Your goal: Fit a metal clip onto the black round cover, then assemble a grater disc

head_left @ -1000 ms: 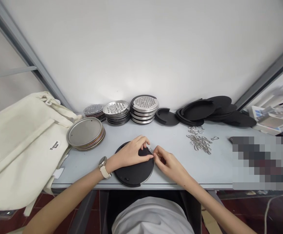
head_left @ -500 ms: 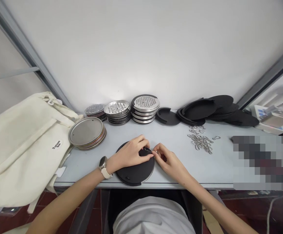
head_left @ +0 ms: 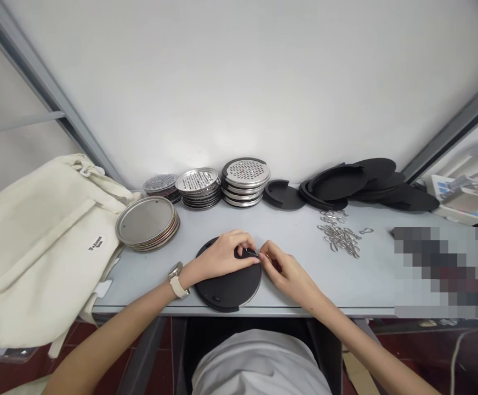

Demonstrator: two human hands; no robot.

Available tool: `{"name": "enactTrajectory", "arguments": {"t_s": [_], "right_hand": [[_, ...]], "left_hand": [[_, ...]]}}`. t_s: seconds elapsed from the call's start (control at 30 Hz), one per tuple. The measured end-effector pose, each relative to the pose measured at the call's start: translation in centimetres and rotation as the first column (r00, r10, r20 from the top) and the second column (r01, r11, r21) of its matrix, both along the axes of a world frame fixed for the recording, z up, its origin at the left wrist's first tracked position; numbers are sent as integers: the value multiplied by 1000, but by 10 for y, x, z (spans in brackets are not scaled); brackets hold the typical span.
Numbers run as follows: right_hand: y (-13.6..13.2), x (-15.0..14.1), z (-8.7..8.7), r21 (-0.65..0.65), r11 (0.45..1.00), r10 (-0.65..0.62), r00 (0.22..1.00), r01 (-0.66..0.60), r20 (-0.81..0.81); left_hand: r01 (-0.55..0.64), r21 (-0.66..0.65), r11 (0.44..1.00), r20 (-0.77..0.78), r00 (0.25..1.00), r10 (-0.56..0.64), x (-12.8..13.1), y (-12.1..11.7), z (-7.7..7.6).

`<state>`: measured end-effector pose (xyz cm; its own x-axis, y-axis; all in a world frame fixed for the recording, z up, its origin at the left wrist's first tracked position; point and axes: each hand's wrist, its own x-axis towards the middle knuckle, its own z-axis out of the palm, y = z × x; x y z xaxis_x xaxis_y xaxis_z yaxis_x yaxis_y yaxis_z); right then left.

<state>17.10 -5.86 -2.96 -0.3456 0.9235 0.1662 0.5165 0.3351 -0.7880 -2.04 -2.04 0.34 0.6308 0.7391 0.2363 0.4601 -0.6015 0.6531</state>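
Held a small, loop-shaped silver wire clip (head_left: 250,252) over the far right edge of a flat, round black disc (head_left: 233,286), lying close to the near edge of a light grey table (head_left: 292,230); closed the thumb and forefinger of the right hand (head_left: 282,269) on the clip's outer end, apparently for fine control of so slight a part; laid the left hand (head_left: 225,255) palm down across the disc, presumably to steady it, with curled fingers and thumb standing narrowly about the clip; could not tell, for the hidden contact, whether pinching it with these too.

Saw, beyond the right hand, a loose pile of silver wire clips (head_left: 340,238), with one stray silver clip (head_left: 366,230) just beside it, likely heaped within reach for convenience; noticed, behind the pile, a heap of overlapping round black plates (head_left: 337,184); found, farther left, a stack of round perforated silver plates with a black rim piece (head_left: 245,178) and a stack of round silver grater plates (head_left: 198,181), probably sorted by kind; noted, nearer, a stack of plain grey metal discs (head_left: 146,219) beside a cream fabric bag (head_left: 37,236).
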Motion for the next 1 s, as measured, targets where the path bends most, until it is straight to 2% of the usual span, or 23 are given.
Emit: {"name": "enactTrajectory", "arguments": {"t_s": [0.2, 0.67, 1.0], "right_hand": [[0, 0, -1, 7, 1000, -13, 1000, 14, -8], [-1, 0, 0, -4, 999, -43, 998, 43, -40], [1, 0, -1, 24, 1000, -6, 1000, 7, -11]], "left_hand": [[-56, -82, 995, 25, 998, 58, 1, 1, -2], [2, -112, 994, 61, 998, 5, 1, 3, -4], [-2, -7, 1000, 41, 999, 2, 1, 1, -5]]}}
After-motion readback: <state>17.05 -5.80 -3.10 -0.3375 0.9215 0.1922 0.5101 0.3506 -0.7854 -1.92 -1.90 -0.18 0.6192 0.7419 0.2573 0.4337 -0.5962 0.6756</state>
